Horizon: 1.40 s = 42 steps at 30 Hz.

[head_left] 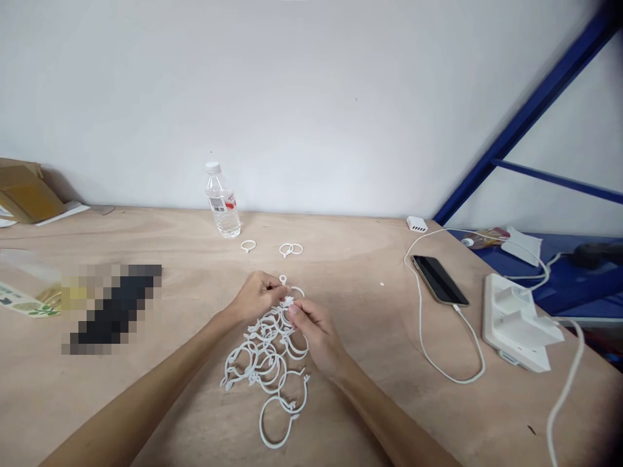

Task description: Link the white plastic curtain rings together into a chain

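Observation:
A tangled heap of white plastic curtain rings [263,353] lies on the plywood table [350,415] in front of me. My left hand [257,297] and my right hand [311,334] meet at the top of the heap. Their fingertips pinch a small white ring part [289,301], and the fingers hide part of it. Just beyond my hands, a small eyelet [283,279] stands up. Farther off lie a single ring [248,246] and a linked pair of rings [291,250], both apart from the heap.
A clear water bottle [222,201] stands at the back. To the right are a black phone [439,280] on a white cable [428,331], a white charger [417,224] and a white power strip [516,322]. A pixelated patch [111,308] covers something at left, near a cardboard box [26,191].

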### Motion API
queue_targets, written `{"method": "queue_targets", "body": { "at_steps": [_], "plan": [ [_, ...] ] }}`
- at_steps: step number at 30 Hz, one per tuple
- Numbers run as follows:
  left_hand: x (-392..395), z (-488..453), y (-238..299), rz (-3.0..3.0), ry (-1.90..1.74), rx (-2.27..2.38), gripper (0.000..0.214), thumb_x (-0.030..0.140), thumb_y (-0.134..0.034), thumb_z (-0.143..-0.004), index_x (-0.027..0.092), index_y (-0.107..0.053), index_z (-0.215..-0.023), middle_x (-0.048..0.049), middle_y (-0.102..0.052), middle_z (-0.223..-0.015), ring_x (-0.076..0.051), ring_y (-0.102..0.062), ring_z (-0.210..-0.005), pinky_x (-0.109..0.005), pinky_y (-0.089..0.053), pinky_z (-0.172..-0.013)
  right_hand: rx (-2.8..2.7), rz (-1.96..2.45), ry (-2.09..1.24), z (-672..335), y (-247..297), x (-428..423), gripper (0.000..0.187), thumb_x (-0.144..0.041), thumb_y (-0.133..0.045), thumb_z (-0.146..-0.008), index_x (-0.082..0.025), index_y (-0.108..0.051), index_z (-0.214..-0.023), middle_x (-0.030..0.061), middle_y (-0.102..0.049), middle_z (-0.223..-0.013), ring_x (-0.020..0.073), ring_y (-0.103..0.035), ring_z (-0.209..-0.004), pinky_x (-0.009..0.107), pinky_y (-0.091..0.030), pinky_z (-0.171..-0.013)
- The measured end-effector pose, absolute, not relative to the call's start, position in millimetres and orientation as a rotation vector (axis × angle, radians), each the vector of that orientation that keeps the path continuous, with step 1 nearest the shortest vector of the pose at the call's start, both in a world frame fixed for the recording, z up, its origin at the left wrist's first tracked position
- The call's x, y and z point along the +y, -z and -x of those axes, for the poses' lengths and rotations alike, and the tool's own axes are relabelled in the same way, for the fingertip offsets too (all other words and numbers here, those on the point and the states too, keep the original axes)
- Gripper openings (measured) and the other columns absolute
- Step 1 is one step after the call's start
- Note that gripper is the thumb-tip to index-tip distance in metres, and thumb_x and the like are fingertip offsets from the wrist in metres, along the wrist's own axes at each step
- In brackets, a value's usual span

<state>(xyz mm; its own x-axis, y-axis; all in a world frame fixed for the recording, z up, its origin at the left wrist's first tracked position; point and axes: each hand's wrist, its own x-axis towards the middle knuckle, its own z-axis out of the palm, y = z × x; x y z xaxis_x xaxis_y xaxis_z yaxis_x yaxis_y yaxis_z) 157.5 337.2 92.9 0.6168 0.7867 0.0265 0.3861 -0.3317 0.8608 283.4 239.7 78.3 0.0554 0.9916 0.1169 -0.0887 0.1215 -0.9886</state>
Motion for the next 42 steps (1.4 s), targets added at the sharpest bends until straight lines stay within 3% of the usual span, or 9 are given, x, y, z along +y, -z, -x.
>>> {"method": "queue_targets", "body": {
  "at_steps": [3,6,9,14,17,25,31,37,42],
  "plan": [
    [346,-163,-101,-2.001,-0.479,0.788,0.029,0.03,-0.049,-0.075,0.013,-0.053,-0.051,0.0043,-0.043,-0.047,-0.007,-0.039,-0.046,-0.02,-0.028,-0.044,-1.177,1.157,-1.052,-289,-78,240,0.037,-0.043,-0.046,-0.088,-0.018,-0.048,-0.061,-0.0035,-0.041,-0.058,0.0103,-0.035,-0.055,0.024,-0.029,-0.054],
    [363,-164,-111,-2.033,-0.256,0.634,0.019,0.025,-0.054,-0.073,0.012,-0.067,-0.078,0.0028,-0.055,-0.055,-0.009,-0.049,-0.05,-0.019,-0.036,-0.046,-1.257,1.223,-0.889,-293,-73,243,0.034,-0.037,-0.046,-0.09,-0.018,-0.049,-0.063,-0.0017,-0.045,-0.064,0.0124,-0.042,-0.063,0.025,-0.034,-0.061],
    [388,-163,-112,-2.309,-0.145,0.7,0.034,0.013,-0.056,-0.067,0.016,-0.069,-0.097,0.0005,-0.065,-0.073,-0.012,-0.059,-0.063,-0.019,-0.045,-0.057,-1.459,1.239,-0.743,-293,-69,243,0.027,-0.029,-0.047,-0.09,-0.018,-0.052,-0.066,0.002,-0.049,-0.08,0.0146,-0.048,-0.076,0.027,-0.039,-0.071],
    [424,-171,-86,-2.605,-0.322,1.102,0.042,0.01,-0.051,-0.071,0.015,-0.064,-0.11,-0.0108,-0.062,-0.107,-0.024,-0.058,-0.1,-0.035,-0.046,-0.088,-1.805,1.262,-0.599,-286,-63,237,0.016,-0.018,-0.048,-0.088,-0.018,-0.058,-0.076,0.0049,-0.049,-0.089,0.0149,-0.05,-0.077,0.029,-0.043,-0.074],
    [435,-177,-65,-2.638,-0.389,1.195,0.038,0.013,-0.047,-0.079,0.017,-0.061,-0.113,-0.0117,-0.057,-0.115,-0.026,-0.054,-0.109,-0.039,-0.044,-0.094,-1.87,1.248,-0.53,-283,-60,235,0.008,-0.017,-0.053,-0.083,-0.017,-0.061,-0.082,0.005,-0.05,-0.087,0.0148,-0.051,-0.073,0.029,-0.045,-0.069],
    [426,-173,-63,-2.692,-0.516,1.099,0.022,0.021,-0.044,-0.086,0.016,-0.064,-0.093,-0.011,-0.06,-0.104,-0.025,-0.054,-0.104,-0.038,-0.044,-0.092,-1.608,1.246,-0.368,-288,-61,240,0.013,-0.017,-0.05,-0.086,-0.018,-0.062,-0.09,0.0054,-0.055,-0.087,0.0165,-0.054,-0.081,0.031,-0.046,-0.077],
    [358,-157,-97,-2.482,-0.549,0.849,0.026,0.031,-0.037,-0.092,0.018,-0.06,-0.092,-0.0026,-0.065,-0.082,-0.015,-0.058,-0.073,-0.025,-0.046,-0.069,-1.181,1.331,-0.549,-294,-63,249,0.036,-0.025,-0.056,-0.083,-0.02,-0.052,-0.118,0.0079,-0.056,-0.106,0.0142,-0.052,-0.074,0.029,-0.047,-0.068],
    [312,-147,-104,-2.138,-0.579,0.874,0.026,0.034,-0.041,-0.091,0.018,-0.062,-0.088,-0.0005,-0.065,-0.076,-0.014,-0.058,-0.07,-0.023,-0.044,-0.065,-0.841,1.194,-1.12,-294,-76,252,0.019,-0.031,-0.064,-0.074,-0.017,-0.065,-0.088,-0.0025,-0.054,-0.06,0.0108,-0.046,-0.054,0.023,-0.035,-0.049],
    [308,-145,-101,-1.935,-0.585,0.858,0.031,0.038,-0.042,-0.09,0.015,-0.063,-0.09,-0.0014,-0.063,-0.076,-0.014,-0.057,-0.07,-0.023,-0.044,-0.063,-0.804,1.036,-1.364,-292,-77,253,0.018,-0.033,-0.066,-0.071,-0.016,-0.062,-0.069,-0.0024,-0.058,-0.061,0.0049,-0.037,-0.044,0.02,-0.024,-0.042]
  ]
}}
